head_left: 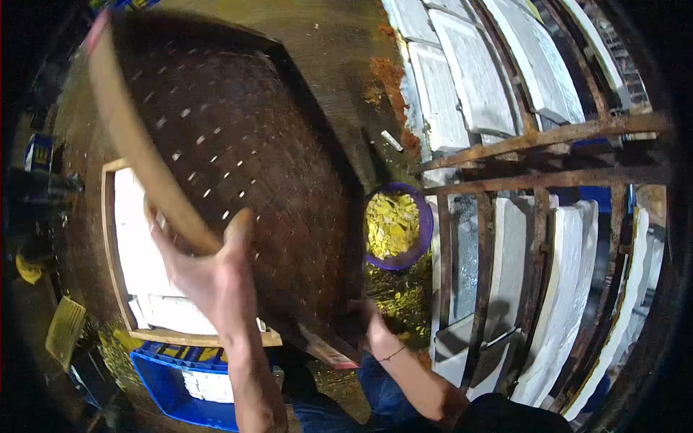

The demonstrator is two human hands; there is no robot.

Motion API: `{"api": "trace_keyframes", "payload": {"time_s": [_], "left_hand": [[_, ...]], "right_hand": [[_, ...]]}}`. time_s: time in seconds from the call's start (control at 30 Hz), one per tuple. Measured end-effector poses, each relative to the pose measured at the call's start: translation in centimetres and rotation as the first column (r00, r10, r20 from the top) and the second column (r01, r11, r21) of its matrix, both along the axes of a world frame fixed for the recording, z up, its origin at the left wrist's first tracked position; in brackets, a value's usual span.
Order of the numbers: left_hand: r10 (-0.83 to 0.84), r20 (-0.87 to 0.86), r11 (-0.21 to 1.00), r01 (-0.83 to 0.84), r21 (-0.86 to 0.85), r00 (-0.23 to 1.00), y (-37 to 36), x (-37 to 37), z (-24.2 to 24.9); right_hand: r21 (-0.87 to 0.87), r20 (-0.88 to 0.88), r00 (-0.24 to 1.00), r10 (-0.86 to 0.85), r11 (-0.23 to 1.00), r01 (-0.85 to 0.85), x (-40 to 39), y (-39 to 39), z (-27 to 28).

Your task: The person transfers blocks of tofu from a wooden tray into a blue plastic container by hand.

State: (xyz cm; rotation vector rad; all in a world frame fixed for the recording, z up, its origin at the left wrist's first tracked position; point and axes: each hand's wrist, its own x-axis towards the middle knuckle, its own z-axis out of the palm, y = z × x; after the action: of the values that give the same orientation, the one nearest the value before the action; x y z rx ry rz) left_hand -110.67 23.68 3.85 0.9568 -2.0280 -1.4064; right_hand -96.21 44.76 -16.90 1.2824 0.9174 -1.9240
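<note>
A large dark framed panel (281,180) with rows of small light-showing holes is tilted up in front of me. A pale wooden rail (133,130) runs along its left side, blurred by motion. My left hand (213,278) is closed on the lower end of this rail, its thumb on the near side. My right hand (370,323) holds the panel's lower right edge, where its fingertips are lost in shadow. Behind the left hand is a bright white sheet in a wooden frame (110,238), partly covered by the forearm.
A purple basin (426,231) of yellow pieces stands right of the panel. Below the framed sheet is a blue crate (173,415). Rusty metal racks (534,184) holding white slabs (473,68) fill the right side. Yellow scraps (404,303) litter the floor.
</note>
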Motion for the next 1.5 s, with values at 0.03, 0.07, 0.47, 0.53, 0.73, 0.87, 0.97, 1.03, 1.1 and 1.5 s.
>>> {"api": "trace_keyframes", "payload": {"time_s": [0.03,0.07,0.47,0.53,0.73,0.87,0.97,1.03,1.1,1.5], "left_hand": [[-0.093,-0.019,0.995,0.092,-0.043,0.995,1.4,-1.9,-0.2],[-0.163,-0.036,0.976,0.156,-0.152,0.986,2.9,-3.6,-2.2],[-0.504,0.412,0.825,0.564,-0.030,0.760,22.6,-8.9,-17.5],[-0.546,0.377,0.797,0.602,-0.039,0.748,24.4,-9.0,-17.4],[-0.718,0.171,0.686,0.728,0.006,0.675,27.0,-8.5,-19.3],[-0.845,-0.036,0.473,0.779,0.412,0.533,26.0,-5.0,-20.3],[-0.731,-0.041,0.621,0.690,0.372,0.681,23.4,-1.1,-20.6],[-0.675,-0.052,0.639,0.618,0.457,0.736,21.1,2.6,-20.6],[-0.586,-0.044,0.673,0.516,0.530,0.809,18.7,6.4,-19.7],[0.307,0.135,0.834,-0.335,0.438,0.942,0.6,31.3,-16.3]], "right_hand": [[-0.005,0.010,1.000,-0.026,1.000,0.026,0.1,0.8,-0.6],[-0.142,0.058,0.998,0.007,0.990,0.001,0.2,1.6,-0.8],[-0.450,-0.006,0.985,-0.174,0.880,0.153,4.2,18.3,-12.8],[0.244,-0.080,0.994,0.080,0.968,-0.058,2.9,20.5,-9.5],[0.887,-0.052,0.437,0.898,0.243,-0.393,-6.0,17.2,0.6],[0.878,0.142,0.696,0.704,0.235,-0.417,-8.8,13.3,4.3],[0.932,0.081,0.652,0.754,0.175,-0.318,-8.5,14.9,3.5],[0.962,0.170,0.651,0.739,0.017,-0.271,-7.6,15.5,2.4],[0.938,0.165,0.635,0.755,0.078,-0.336,-8.9,14.3,5.0],[0.989,-0.109,-0.275,0.955,0.132,0.067,-4.0,-13.6,8.3]]}}
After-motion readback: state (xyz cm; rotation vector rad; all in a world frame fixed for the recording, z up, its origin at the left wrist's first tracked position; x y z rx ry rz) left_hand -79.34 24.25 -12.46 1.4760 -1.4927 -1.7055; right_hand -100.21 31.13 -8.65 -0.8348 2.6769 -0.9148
